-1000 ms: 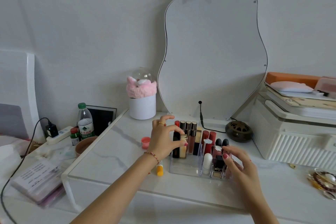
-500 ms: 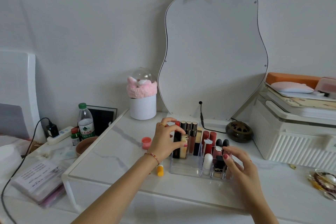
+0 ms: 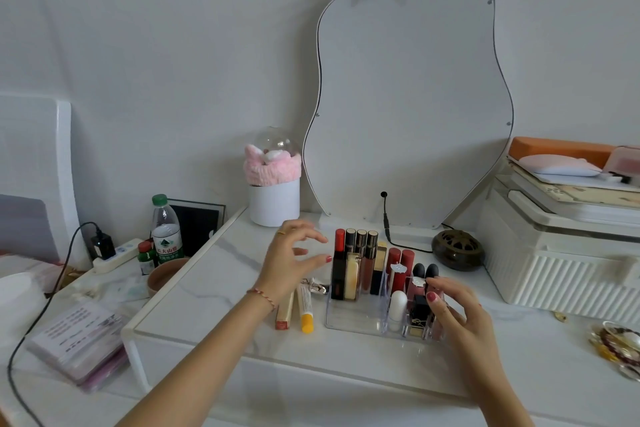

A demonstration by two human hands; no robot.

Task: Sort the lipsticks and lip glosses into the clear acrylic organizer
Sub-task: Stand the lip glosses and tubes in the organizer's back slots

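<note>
The left hand point(image 3: 291, 263) is hovering unclenched, holding nothing; the right hand point(image 3: 457, 319) is resting relaxed against the clear acrylic organizer point(image 3: 356, 321). The yellow-capped tube point(image 3: 305, 310), lower centre, looks light and slick, best pinched mid-barrel.

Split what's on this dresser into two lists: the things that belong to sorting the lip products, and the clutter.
Job: clear acrylic organizer; upright tubes in it; yellow-capped stick and boxed tube lying beside it.

Clutter: mirror; water bottle; dark round burner; white pot.
</note>
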